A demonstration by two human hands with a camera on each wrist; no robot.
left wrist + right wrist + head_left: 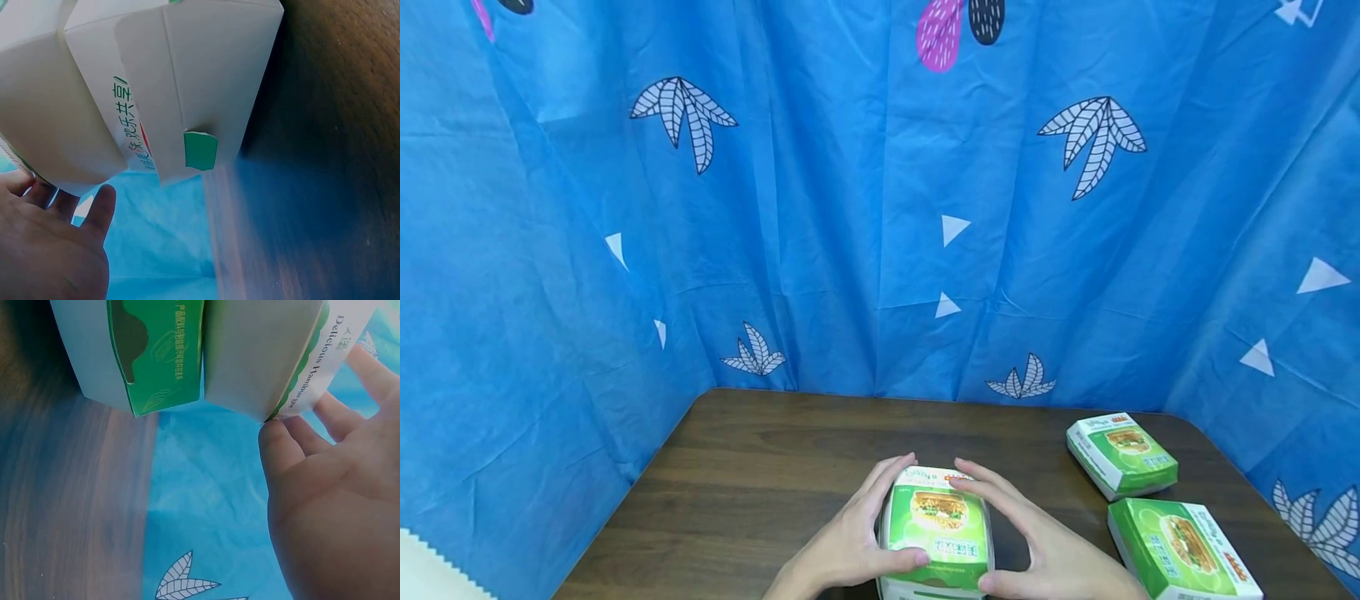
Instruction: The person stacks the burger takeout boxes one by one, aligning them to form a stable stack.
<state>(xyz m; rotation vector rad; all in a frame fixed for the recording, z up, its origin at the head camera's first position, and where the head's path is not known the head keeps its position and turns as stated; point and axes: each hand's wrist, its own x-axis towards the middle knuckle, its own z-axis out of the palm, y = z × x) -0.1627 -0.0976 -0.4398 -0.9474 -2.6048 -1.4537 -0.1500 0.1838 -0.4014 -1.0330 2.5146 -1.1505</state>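
Note:
A green and white hamburger box (942, 542) with a burger picture on its lid sits near the front middle of the table, between both hands. My left hand (848, 537) holds its left side, thumb over the front of the lid and fingers toward the back. On the opposite side, my right hand (1048, 542) holds the box with thumb at the front corner and fingers at the back corner. Both wrist views reveal a second box (206, 69) directly beneath the held one, its side white with a small green tab (200, 150). From above, the lower box is mostly hidden.
Two similar hamburger boxes lie to the right on the dark wooden table (760, 467): one farther back (1122, 454), one nearer the front (1183, 550), close to my right hand. A blue patterned curtain (820, 208) hangs behind the table and along its sides.

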